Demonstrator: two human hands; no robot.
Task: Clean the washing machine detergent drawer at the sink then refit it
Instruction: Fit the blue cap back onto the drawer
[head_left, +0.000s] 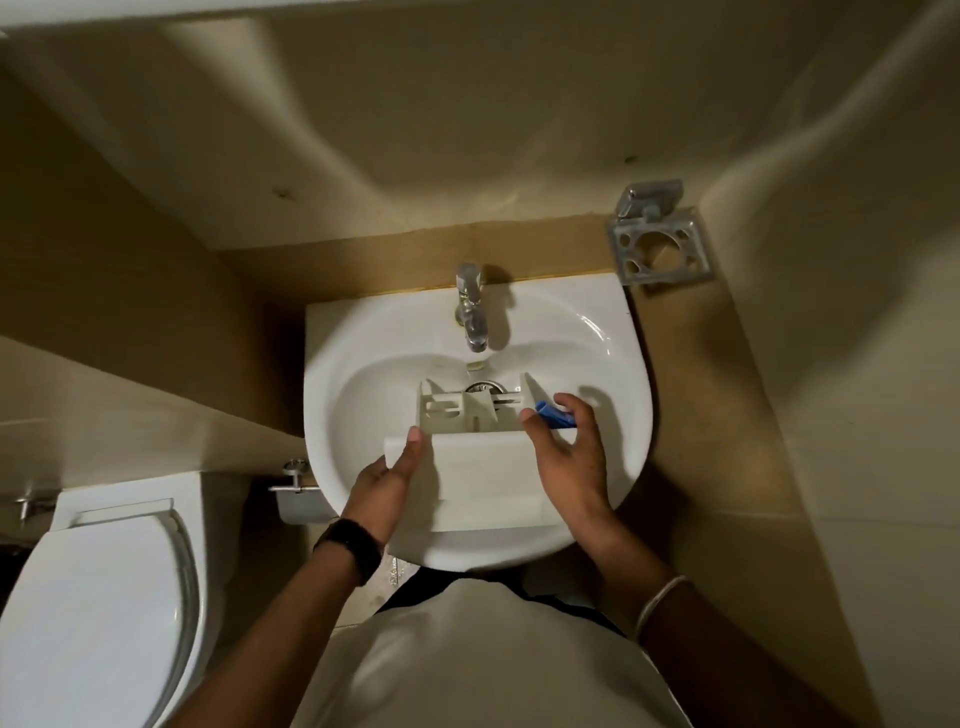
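The white detergent drawer (483, 462) lies in the white sink (374, 364), its front panel towards me and its compartments towards the drain. My left hand (387, 480) grips the panel's left end, thumb on top. My right hand (569, 452) is at the drawer's right side and pinches a small blue piece (556, 415) between thumb and fingers. The chrome tap (470, 306) stands behind the drawer; no water is seen running.
A white toilet (98, 597) with its lid down stands to the left. A metal holder (658, 247) is fixed to the wall at the sink's right rear. A soap dish bracket (298, 493) hangs at the sink's left. Tiled walls close in on both sides.
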